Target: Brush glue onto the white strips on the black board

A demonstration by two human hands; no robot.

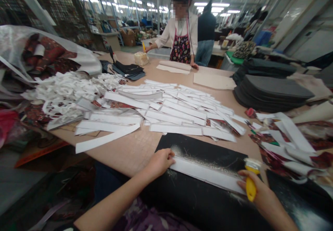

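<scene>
A long white strip point(205, 171) lies on a black board point(203, 147) smeared with whitish, glue-like residue. My left hand point(161, 160) is closed on the strip's left end, thumb and fingers pinched together. At the other end, my right hand point(256, 189) grips a paintbrush point(251, 186) with a yellow handle and pale bristles pointing up. Some of its fingertips also touch the strip's right end. Just beyond the board spreads a loose pile of similar white strips point(177, 111), with patterned red-brown fabric showing between some of them.
White looped scraps point(65, 92) heap up at the left beside a clear plastic bag point(85, 56). Dark stacked panels point(273, 90) and more scraps point(293, 134) occupy the right. Across the table point(125, 147), a co-worker point(182, 33) in a patterned apron holds a yellow-handled tool near a pale block-shaped container point(141, 58).
</scene>
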